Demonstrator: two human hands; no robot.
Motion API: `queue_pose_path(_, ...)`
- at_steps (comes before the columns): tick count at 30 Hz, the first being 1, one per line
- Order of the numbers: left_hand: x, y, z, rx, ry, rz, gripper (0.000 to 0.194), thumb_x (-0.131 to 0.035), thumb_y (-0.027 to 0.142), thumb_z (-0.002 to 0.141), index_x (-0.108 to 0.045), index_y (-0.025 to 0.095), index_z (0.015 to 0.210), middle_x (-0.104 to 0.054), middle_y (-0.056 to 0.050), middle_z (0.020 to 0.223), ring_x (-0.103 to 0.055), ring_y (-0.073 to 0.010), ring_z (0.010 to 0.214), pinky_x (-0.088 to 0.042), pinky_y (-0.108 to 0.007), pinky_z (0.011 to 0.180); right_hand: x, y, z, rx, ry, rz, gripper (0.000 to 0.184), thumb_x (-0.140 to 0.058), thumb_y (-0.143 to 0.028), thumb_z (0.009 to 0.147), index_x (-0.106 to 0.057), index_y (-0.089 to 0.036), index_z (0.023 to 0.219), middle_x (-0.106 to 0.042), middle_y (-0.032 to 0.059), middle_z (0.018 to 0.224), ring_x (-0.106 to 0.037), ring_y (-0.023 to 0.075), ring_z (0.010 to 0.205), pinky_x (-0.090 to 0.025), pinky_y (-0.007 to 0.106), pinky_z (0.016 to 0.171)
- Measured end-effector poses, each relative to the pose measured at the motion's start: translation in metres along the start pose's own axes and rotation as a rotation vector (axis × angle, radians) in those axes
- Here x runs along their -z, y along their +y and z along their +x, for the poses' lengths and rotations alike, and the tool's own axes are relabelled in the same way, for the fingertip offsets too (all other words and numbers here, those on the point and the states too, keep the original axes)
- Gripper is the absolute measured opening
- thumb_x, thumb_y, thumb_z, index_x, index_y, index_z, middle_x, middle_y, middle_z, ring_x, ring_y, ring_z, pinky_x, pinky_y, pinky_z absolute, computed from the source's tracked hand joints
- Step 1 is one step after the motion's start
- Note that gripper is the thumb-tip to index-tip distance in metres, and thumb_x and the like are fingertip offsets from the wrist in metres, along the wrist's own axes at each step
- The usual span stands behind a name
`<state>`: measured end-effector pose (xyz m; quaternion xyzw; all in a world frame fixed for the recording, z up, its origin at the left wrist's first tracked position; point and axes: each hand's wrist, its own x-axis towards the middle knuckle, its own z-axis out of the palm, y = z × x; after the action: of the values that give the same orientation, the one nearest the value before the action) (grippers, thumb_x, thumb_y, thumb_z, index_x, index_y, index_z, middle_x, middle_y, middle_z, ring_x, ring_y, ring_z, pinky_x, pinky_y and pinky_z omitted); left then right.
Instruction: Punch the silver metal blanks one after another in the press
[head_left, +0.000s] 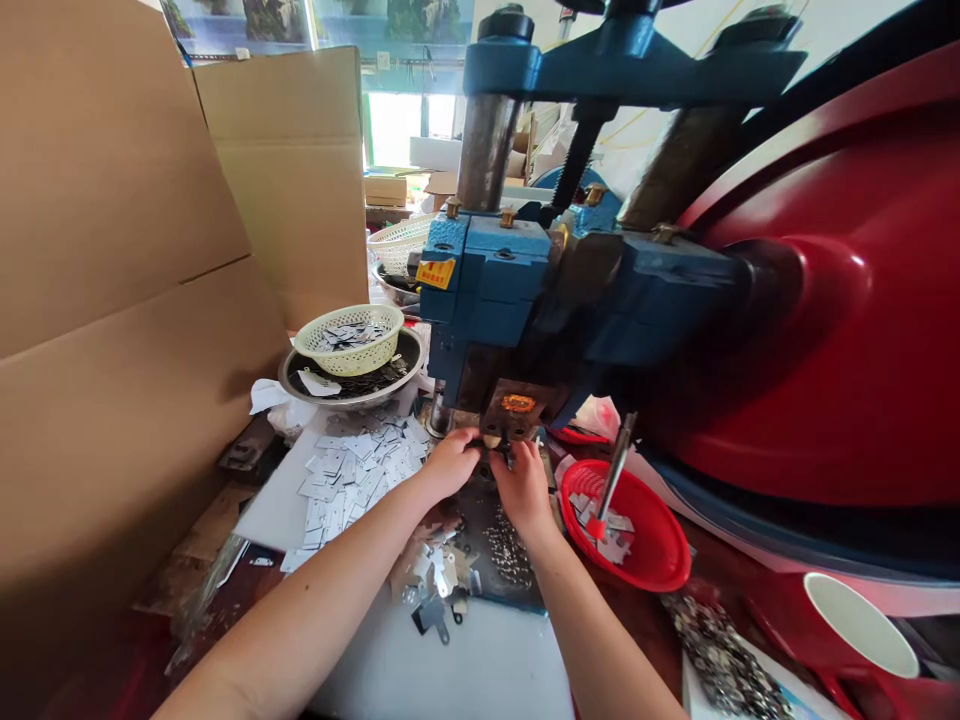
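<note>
Both hands meet at the tooling of a blue press [487, 265], just below its ram block [519, 402]. My left hand [452, 462] comes in from the left, its fingers curled together at the die. My right hand [521, 482] is close beside it, thumb and fingers pinched at the same spot. Whatever they grip is too small and covered to make out. Small rivet-like metal pieces [508, 548] lie on the dark plate by my right wrist. Flat metal plates [441, 575] with tabs are heaped between my forearms.
Left of the press, many pale flat plates [364, 470] are spread out. Behind them a cream basket [352, 345] rests on a metal bowl [300, 385]. A red basket [667, 550] stands right, below a lever [619, 465]. A large red flywheel [847, 300] and cardboard [112, 250] flank the workplace.
</note>
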<state>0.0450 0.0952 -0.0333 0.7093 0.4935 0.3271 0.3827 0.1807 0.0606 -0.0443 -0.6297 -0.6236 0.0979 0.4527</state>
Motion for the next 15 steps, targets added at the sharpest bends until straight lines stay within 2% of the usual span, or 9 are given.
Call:
queue_pose_path(5,-0.002,0.006,0.003,-0.027,-0.015,0.006,0.031,-0.049,0.012,0.078,-0.066,0.02,0.103,-0.068,-0.004,0.104,-0.06,-0.021,0.101,-0.045,-0.035,0.094,-0.003,-0.003,0.002,0.0,-0.009,0.034,0.018,-0.046,-0.028,0.078,-0.061,-0.019,0.082,-0.062,0.0089,0.088,-0.057,0.0236,0.086,-0.046,0.038,0.078)
queue_pose_path(8,0.006,0.012,-0.004,-0.028,0.047,0.019,0.032,-0.051,0.014,0.079,-0.063,0.02,0.109,-0.065,-0.005,0.112,-0.057,-0.0214,0.107,-0.042,-0.036,0.098,0.004,-0.005,-0.004,-0.008,0.004,0.051,0.022,-0.046,-0.031,0.08,-0.062,-0.018,0.089,-0.062,0.0095,0.093,-0.057,0.0241,0.089,-0.046,0.04,0.08)
queue_pose_path(10,0.018,0.013,-0.018,-0.022,0.113,0.034,0.032,-0.053,0.019,0.081,-0.06,0.02,0.113,-0.061,-0.007,0.118,-0.053,-0.0223,0.112,-0.038,-0.038,0.101,0.014,-0.005,-0.015,-0.018,0.009,0.071,0.025,-0.047,-0.035,0.082,-0.061,-0.019,0.095,-0.062,0.0094,0.098,-0.057,0.0241,0.093,-0.046,0.04,0.082)
queue_pose_path(12,0.034,0.012,-0.039,-0.031,0.138,0.069,0.026,-0.053,0.022,0.083,-0.062,0.02,0.107,-0.061,-0.006,0.115,-0.054,-0.0225,0.11,-0.039,-0.039,0.1,0.026,-0.003,-0.03,-0.04,-0.013,0.089,0.025,-0.048,-0.037,0.084,-0.062,-0.02,0.097,-0.061,0.0083,0.099,-0.057,0.0234,0.094,-0.046,0.04,0.082)
queue_pose_path(15,0.052,0.005,-0.077,-0.072,0.066,0.225,0.017,-0.05,0.022,0.085,-0.066,0.023,0.09,-0.065,-0.003,0.098,-0.058,-0.0209,0.097,-0.044,-0.038,0.091,0.042,0.003,-0.055,-0.093,-0.078,0.085,0.022,-0.048,-0.037,0.085,-0.063,-0.022,0.091,-0.062,0.0069,0.096,-0.058,0.0224,0.093,-0.047,0.039,0.083)
